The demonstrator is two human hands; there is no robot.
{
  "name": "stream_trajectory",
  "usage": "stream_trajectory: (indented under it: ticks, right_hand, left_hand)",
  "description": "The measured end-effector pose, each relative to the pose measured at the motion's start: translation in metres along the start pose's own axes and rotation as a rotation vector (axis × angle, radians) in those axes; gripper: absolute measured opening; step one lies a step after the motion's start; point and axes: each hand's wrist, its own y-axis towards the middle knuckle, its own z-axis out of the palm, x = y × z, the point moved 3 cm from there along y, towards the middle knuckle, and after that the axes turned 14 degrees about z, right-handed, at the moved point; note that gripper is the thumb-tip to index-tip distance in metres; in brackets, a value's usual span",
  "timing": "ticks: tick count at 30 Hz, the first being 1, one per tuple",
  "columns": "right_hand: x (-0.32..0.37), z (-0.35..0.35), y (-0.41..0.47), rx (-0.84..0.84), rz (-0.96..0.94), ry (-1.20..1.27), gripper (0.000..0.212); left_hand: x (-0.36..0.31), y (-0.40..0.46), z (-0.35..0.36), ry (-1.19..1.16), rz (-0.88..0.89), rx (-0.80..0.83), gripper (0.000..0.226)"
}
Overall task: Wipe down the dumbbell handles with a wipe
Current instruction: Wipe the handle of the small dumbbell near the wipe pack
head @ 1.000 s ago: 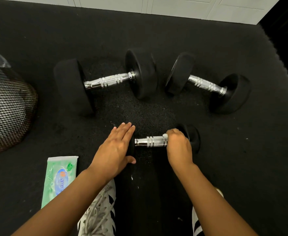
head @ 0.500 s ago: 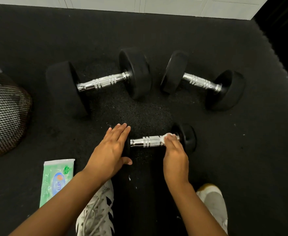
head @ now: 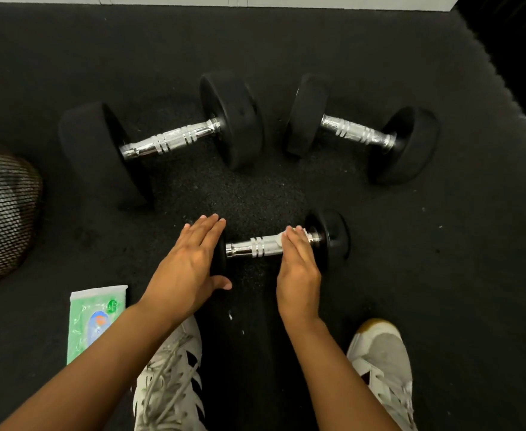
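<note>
A small dumbbell with a chrome handle [head: 252, 246] lies on the black floor just in front of me. My left hand [head: 187, 265] rests flat with straight fingers on its left weight. My right hand [head: 297, 269] presses a white wipe [head: 279, 238] with straight fingers against the right end of that handle. A large dumbbell [head: 168, 141] lies farther back on the left. A medium dumbbell [head: 358, 132] lies back right.
A green pack of wipes [head: 92, 318] lies on the floor at my lower left. A black mesh bin [head: 0, 213] stands at the left edge. My two white shoes [head: 168, 374] are below the hands. A white wall base [head: 255, 0] runs along the top.
My right hand went from curled over the handle's right end to straight fingers pressing the wipe on it. The view shifted slightly; my left hand stayed on the weight.
</note>
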Motion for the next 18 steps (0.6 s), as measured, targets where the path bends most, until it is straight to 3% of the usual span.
stream_trajectory:
  ticks: [3, 7, 13, 18]
  right_hand:
    - [-0.016, -0.011, -0.008, -0.007, -0.035, -0.048, 0.042]
    - [-0.003, -0.004, 0.002, -0.023, 0.094, -0.037, 0.038]
    - [-0.009, -0.010, -0.013, -0.009, -0.063, -0.031, 0.035]
    - [0.010, 0.001, 0.006, 0.053, 0.067, -0.019, 0.034]
  left_hand:
    - [-0.001, -0.002, 0.000, 0.010, 0.003, 0.012, 0.102]
    - [-0.001, -0.002, 0.000, 0.015, 0.004, 0.002, 0.101]
    - [-0.002, -0.004, 0.001, 0.032, 0.003, 0.013, 0.101]
    - [-0.001, -0.002, 0.003, 0.025, 0.002, 0.003, 0.101]
